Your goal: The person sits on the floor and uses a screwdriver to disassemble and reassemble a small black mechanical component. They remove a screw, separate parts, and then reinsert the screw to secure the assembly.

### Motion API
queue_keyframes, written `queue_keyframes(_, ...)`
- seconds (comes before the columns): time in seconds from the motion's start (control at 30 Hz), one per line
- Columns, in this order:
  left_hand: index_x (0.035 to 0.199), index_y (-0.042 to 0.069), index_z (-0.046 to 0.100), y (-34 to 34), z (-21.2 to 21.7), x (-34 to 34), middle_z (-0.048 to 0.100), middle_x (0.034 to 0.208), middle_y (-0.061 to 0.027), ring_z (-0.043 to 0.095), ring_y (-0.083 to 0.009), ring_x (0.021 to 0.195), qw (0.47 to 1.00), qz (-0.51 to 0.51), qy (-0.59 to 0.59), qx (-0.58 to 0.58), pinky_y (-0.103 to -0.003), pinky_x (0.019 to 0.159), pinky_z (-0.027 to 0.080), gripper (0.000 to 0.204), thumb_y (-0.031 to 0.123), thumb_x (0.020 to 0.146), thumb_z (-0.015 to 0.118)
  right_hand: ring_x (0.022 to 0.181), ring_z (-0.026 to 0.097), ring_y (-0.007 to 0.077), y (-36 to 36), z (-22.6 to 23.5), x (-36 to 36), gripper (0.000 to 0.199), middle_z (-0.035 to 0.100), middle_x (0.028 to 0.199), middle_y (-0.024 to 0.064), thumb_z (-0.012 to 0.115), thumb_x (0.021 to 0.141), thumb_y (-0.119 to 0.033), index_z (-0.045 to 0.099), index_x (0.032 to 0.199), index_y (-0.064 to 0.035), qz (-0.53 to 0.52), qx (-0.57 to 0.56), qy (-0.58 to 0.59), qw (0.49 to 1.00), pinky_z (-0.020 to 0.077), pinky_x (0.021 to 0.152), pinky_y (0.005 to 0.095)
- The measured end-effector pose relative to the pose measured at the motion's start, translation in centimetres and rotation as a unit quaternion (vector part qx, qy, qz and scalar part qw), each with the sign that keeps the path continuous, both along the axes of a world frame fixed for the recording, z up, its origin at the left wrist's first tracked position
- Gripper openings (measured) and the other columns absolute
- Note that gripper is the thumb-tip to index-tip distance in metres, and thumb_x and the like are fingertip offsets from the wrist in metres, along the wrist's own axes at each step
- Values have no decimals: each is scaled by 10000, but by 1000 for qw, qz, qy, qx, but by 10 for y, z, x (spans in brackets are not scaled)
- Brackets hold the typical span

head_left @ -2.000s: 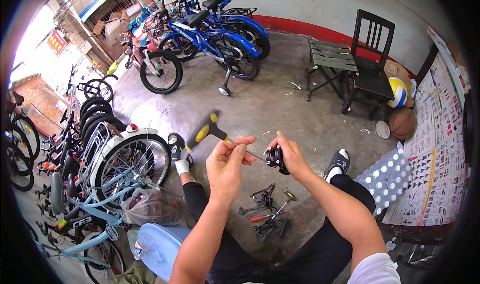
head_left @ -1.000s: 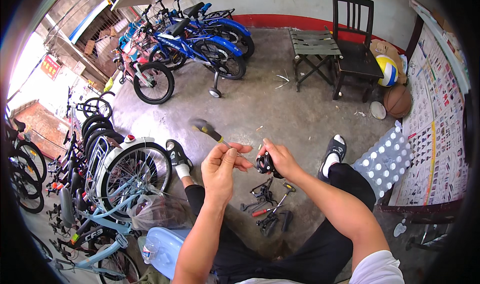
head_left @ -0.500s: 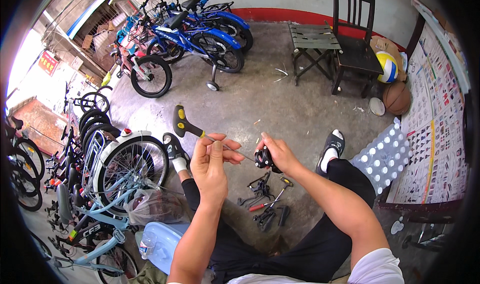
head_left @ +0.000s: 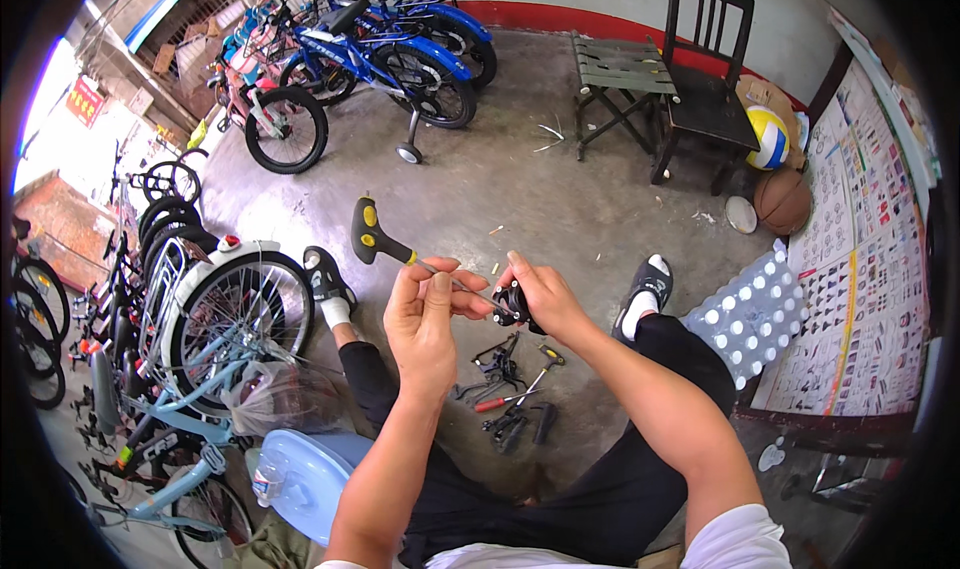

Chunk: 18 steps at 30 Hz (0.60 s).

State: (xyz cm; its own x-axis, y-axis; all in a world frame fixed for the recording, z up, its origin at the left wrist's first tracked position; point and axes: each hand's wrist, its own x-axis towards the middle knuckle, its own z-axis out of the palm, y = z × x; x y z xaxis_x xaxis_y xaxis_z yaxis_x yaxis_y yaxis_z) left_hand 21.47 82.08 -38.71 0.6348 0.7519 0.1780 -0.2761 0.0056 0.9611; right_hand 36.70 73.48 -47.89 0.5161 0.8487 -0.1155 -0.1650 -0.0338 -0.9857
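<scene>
My left hand point(head_left: 425, 314) pinches the thin metal shaft of a T-handle hex key point(head_left: 377, 234), whose black and yellow handle sticks up at the far left of the hand. The shaft runs rightward behind my fingers to a small black bicycle part point(head_left: 510, 304) with silver bolts. My right hand point(head_left: 545, 299) is closed around that part, thumb on top and fingers partly hidden. The key's tip reaches the part; whether it sits in a bolt I cannot make out. On the floor below lie black brake parts point(head_left: 500, 359) and a red-handled screwdriver point(head_left: 495, 404).
Bicycles crowd the left, with a light-blue bike point(head_left: 205, 419) nearest. Beside my left leg stands a light-blue plastic stool point(head_left: 310, 489). A pack of bottles point(head_left: 750, 314) lies by my right foot. Blue bikes point(head_left: 385, 64), a folding stool point(head_left: 625, 69) and a black chair point(head_left: 705, 104) stand farther off.
Both hands have drawn slightly closer together, and the key's shaft now shows less between them. The whole view has shifted a little.
</scene>
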Motion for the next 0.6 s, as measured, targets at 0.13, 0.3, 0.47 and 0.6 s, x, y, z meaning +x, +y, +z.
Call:
queue_keyframes(0.13, 1178, 13, 568, -8, 5, -1, 746, 1108, -217, 741, -189, 780, 1000, 6, 4, 14, -313, 722, 593, 171, 173, 1136, 524, 542, 624, 162, 2, -3, 7, 656, 644, 662, 70, 432, 1127, -541, 711, 901, 8, -23, -3, 13, 1000, 500, 509, 332)
queue_keyframes(0.3, 1156, 20, 537, -4, 14, 0, 750, 1128, -231, 744, -188, 780, 999, -31, 10, 1, -306, 715, 588, 106, 119, 1127, 515, 564, 630, 142, 1, 11, 3, 632, 654, 701, 54, 433, 1126, -555, 700, 899, -29, -20, -15, 37, 999, 501, 488, 303)
queue_keyframes(0.47, 1639, -1, 279, -1, 27, -5, 753, 1119, -212, 750, -178, 803, 998, -57, -12, 12, -288, 742, 587, 584, 91, 1116, 522, 582, 637, 142, 0, 15, 3, 622, 678, 724, 62, 431, 1120, -571, 682, 926, -36, 27, -24, 69, 997, 515, 505, 302)
queue_keyframes(0.6, 1669, 79, 245, 12, 16, -4, 725, 1216, -238, 757, -187, 832, 996, -69, -43, 40, -294, 776, 584, 579, 250, 1161, 463, 576, 634, 150, 2, 20, 3, 640, 680, 724, 70, 431, 1115, -585, 686, 922, -30, 29, -35, 82, 996, 513, 512, 305)
